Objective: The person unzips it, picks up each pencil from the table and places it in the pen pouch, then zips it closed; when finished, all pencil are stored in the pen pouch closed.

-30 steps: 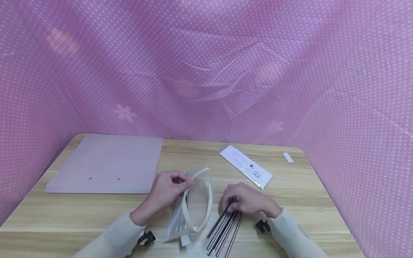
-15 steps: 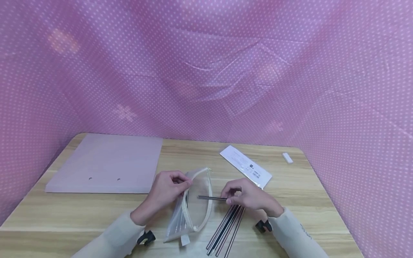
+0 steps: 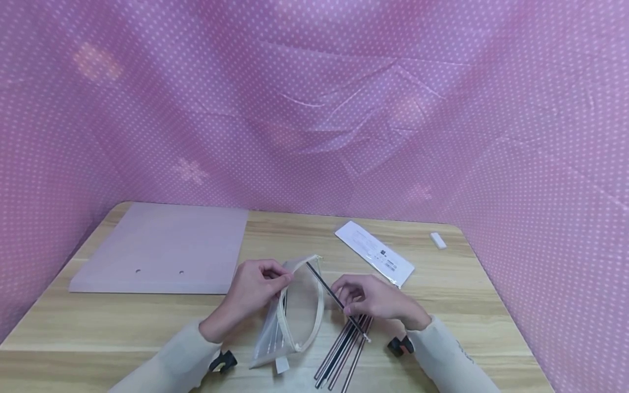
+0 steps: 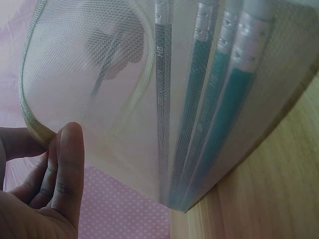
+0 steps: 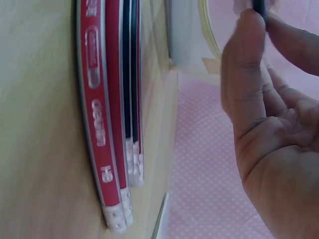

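Note:
My left hand [image 3: 257, 286] pinches the cream zipped rim of a see-through mesh pouch [image 3: 267, 341], whose mouth gapes toward the right. Several pencils [image 4: 204, 99] with eraser ends show through the mesh in the left wrist view. A dark pencil [image 3: 330, 292] is pinched between thumb and fingers of my right hand [image 3: 371, 297]; it slants, its far end overlapping the pouch's mouth in the head view. Below that hand, a loose bunch of red and black pencils [image 5: 99, 124] lies on the table, eraser ends showing in the right wrist view.
A white flat packet [image 3: 375, 254] with a barcode lies behind my right hand. Further right is a small white eraser-like block [image 3: 438, 240]. At the left lies a large pale panel [image 3: 172, 248] with two small holes. A pink dotted curtain [image 3: 314, 109] surrounds the wooden table [image 3: 467, 305].
My right hand has lifted one dark pencil off the bunch and turned it, so its far end now points up and left at the pouch's mouth. The left hand has stayed still.

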Motion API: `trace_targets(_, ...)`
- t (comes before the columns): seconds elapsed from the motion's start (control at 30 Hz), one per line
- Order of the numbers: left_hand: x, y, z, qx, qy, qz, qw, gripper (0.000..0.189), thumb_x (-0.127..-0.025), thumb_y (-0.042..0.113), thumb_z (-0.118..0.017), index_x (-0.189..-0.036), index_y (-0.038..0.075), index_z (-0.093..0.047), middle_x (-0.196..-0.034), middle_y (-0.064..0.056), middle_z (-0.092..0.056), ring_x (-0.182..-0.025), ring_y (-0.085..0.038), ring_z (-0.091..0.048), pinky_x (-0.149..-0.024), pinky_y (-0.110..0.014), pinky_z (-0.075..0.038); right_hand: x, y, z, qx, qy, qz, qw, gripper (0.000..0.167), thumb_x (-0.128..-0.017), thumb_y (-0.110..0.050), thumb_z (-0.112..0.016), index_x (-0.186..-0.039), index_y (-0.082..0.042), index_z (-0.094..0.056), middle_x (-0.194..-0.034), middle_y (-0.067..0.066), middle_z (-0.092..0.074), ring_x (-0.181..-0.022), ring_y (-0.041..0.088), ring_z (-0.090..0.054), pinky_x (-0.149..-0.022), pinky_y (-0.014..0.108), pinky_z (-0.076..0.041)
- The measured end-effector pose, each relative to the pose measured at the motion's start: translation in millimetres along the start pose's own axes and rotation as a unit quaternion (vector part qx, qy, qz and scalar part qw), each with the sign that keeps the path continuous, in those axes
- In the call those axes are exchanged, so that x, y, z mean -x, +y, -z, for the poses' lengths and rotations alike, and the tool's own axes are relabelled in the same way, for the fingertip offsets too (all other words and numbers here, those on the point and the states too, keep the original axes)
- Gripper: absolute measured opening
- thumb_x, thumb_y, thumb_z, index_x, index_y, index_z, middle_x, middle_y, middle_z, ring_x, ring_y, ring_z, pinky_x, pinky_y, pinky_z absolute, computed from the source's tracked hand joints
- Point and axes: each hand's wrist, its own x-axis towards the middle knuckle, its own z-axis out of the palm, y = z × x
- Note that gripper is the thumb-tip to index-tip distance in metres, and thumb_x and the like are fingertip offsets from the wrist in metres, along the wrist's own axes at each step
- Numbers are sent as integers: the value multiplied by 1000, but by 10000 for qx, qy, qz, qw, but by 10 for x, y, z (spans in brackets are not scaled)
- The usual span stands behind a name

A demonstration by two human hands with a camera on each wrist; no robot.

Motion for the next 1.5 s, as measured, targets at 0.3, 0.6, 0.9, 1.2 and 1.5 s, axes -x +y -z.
trace_targets(0.3, -2, 3, 1, 17, 29, 8, 10000, 4, -86, 14, -79, -85, 11, -78, -76, -5, -76, -60, -23, -68, -50, -24, -56, -58, 1, -103, -1011, -142, -527, 9934, 42, -86, 0, -71, -126, -1, -60, -95, 9, -70, -83, 8, -67, -71, 22, -59)
trace_targets(0.6, 7, 8, -1, -15, 66, -39, 10000, 3, -85, 14, -79, -85, 11, -78, -76, -5, -76, -57, -17, -67, -50, -24, -56, -163, -110, -284, -2136, 527, -920, 9712, 48, -87, 5, -66, -132, 11, -51, -92, 12, -67, -62, 8, -62, -57, 21, -57)
trace_targets(0.9, 25, 23, -15, -7, 9, -117, 9999, 5, -85, 15, -79, -84, 10, -78, -75, -5, -75, -55, -15, -65, -50, -25, -56, -272, -286, -484, -2724, 968, -953, 9525, 50, -89, 7, -65, -135, 15, -48, -87, -2, -66, -66, 6, -64, -57, 20, -58)
trace_targets(1.2, 31, 30, -36, -88, -101, -187, 9997, 6, -86, 17, -79, -86, 11, -78, -75, -3, -76, -55, -12, -65, -51, -24, -56, -402, -424, -627, -2903, 1247, -967, 9438, 51, -90, 4, -66, -137, 12, -49, -93, 3, -68, -74, 8, -66, -62, 24, -62)
trace_targets(1.5, 40, 12, -33, 1, -249, -134, 9996, 9, -88, 18, -77, -90, 9, -78, -78, -6, -78, -55, -13, -67, -52, -26, -58, -448, -394, -696, -2890, 1135, -767, 9475, 51, -90, 6, -62, -139, 12, -47, -95, 5, -66, -80, 9, -66, -62, 24, -61)
